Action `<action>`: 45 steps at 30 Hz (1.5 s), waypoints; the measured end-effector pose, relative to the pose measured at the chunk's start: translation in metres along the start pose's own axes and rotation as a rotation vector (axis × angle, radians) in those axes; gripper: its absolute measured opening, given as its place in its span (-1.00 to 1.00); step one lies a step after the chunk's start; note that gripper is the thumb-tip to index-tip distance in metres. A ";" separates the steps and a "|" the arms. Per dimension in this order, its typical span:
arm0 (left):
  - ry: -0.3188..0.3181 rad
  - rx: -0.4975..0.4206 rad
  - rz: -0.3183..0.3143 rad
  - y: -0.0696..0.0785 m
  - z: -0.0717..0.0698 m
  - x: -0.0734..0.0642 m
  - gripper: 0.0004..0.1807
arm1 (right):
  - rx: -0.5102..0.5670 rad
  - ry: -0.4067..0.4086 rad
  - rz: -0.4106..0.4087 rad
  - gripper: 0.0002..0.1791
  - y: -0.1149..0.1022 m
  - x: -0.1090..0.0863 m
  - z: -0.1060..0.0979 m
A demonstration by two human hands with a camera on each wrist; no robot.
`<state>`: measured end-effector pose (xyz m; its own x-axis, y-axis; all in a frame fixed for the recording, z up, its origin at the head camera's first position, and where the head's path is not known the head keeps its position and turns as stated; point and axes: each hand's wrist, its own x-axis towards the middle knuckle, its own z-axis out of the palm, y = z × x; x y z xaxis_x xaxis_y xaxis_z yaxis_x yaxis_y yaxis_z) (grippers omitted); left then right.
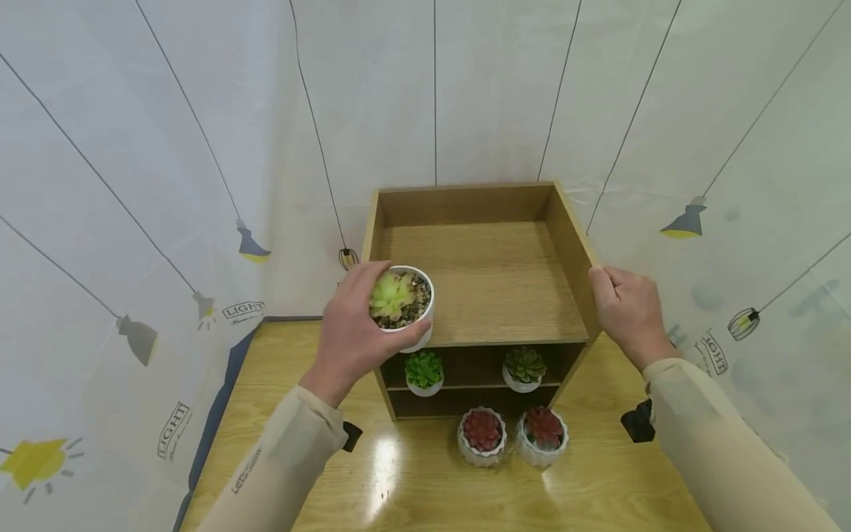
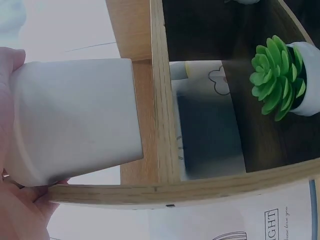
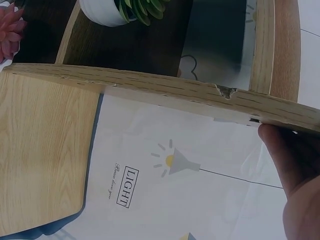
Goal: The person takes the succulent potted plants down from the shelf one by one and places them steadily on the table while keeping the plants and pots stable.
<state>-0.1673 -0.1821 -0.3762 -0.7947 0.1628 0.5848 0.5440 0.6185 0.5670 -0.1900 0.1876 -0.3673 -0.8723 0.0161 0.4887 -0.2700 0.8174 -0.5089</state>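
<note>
My left hand (image 1: 362, 321) grasps the potted pale-green succulent (image 1: 401, 299) by its white pot, fingers and thumb wrapped around the sides, at the near left of the wooden shelf's (image 1: 492, 277) top tier; whether its base touches the board, I can't tell. My right hand (image 1: 628, 307) is clenched on the right side panel (image 1: 573, 255), near its near end, thumb against the edge. In the compartment below the top board, a bright green succulent (image 1: 424, 369) stands at left and a dark green succulent (image 1: 524, 363) at right, both in white pots. Two red succulents (image 1: 482, 430) in ribbed white pots sit side by side on the wooden table (image 1: 299, 458), just on the near side of the shelf.
</note>
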 end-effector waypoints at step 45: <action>0.129 0.027 0.111 -0.005 -0.016 -0.075 0.03 | -0.018 0.030 -0.003 -0.40 0.000 0.000 0.001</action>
<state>-0.1058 -0.2096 -0.4136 -0.6877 0.1323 0.7138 0.6180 0.6226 0.4800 -0.1902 0.1866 -0.3681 -0.8588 0.0307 0.5115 -0.2649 0.8279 -0.4944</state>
